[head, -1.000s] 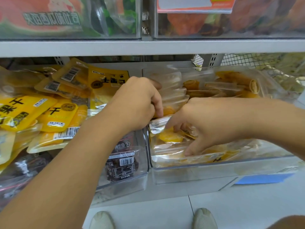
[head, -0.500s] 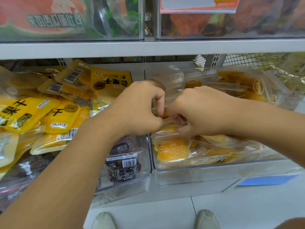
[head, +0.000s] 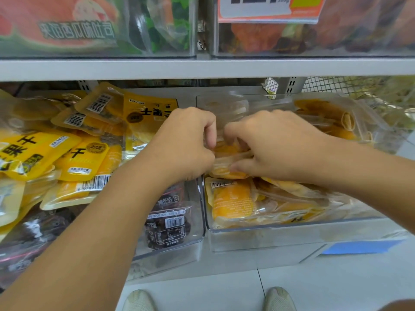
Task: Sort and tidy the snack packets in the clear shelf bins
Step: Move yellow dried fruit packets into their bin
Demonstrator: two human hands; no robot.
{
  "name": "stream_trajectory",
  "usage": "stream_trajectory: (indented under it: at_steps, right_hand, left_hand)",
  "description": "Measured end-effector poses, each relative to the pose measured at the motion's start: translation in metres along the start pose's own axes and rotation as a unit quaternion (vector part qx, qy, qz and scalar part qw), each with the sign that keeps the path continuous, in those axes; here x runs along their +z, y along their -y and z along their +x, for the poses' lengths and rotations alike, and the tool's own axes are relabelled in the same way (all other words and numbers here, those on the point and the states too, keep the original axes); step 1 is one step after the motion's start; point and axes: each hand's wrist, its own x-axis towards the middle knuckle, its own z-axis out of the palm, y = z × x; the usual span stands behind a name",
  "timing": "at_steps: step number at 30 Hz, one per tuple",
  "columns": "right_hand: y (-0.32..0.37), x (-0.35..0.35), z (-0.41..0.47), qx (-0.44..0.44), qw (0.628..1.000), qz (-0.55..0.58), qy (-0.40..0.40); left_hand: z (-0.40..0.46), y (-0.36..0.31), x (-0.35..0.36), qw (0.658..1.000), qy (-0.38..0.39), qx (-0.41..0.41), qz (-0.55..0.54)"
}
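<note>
Gathering the clear mango packets (head: 226, 161) over the right bin (head: 292, 223), you have both hands curled on the same bunch: left hand (head: 190, 144) pinching its near-left edge, right hand (head: 274, 144) gripping from the right. Square the edges together before you lower them, and set them flat on the packets lying at the bin's front. In the left bin (head: 193, 232), yellow packets (head: 74, 158) carry large characters, "千" and "果" by the look of them; a barcode there begins 6 978913. The price tag (head: 269, 7) above reads "500g".
</note>
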Motion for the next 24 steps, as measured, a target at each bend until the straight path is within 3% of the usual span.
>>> stream_trajectory:
  at_steps: [5,11,16,18,22,24]
  right_hand:
    - [-0.005,0.002,0.009,0.042,0.999,0.019,0.007]
    - [-0.016,0.014,0.015,0.065,0.992,0.067,-0.082]
    - [-0.019,0.007,0.018,0.080,0.982,0.151,-0.074]
    - [-0.022,-0.001,0.015,0.109,0.987,0.115,-0.013]
    - [-0.025,-0.014,-0.003,0.173,0.945,0.070,0.267]
    - [-0.019,-0.008,-0.010,0.171,0.935,0.072,0.301]
  left_hand:
    - [-0.001,-0.002,0.002,0.997,-0.061,0.005,-0.040]
    - [0.000,-0.004,0.003,0.999,0.033,0.015,0.015]
    - [0.007,-0.006,0.009,0.990,0.105,-0.010,0.097]
    - [0.009,-0.007,0.009,0.988,0.112,-0.015,0.109]
    - [0.010,-0.004,0.010,0.988,0.104,-0.016,0.112]
    - [0.010,-0.003,0.011,0.989,0.103,-0.009,0.109]
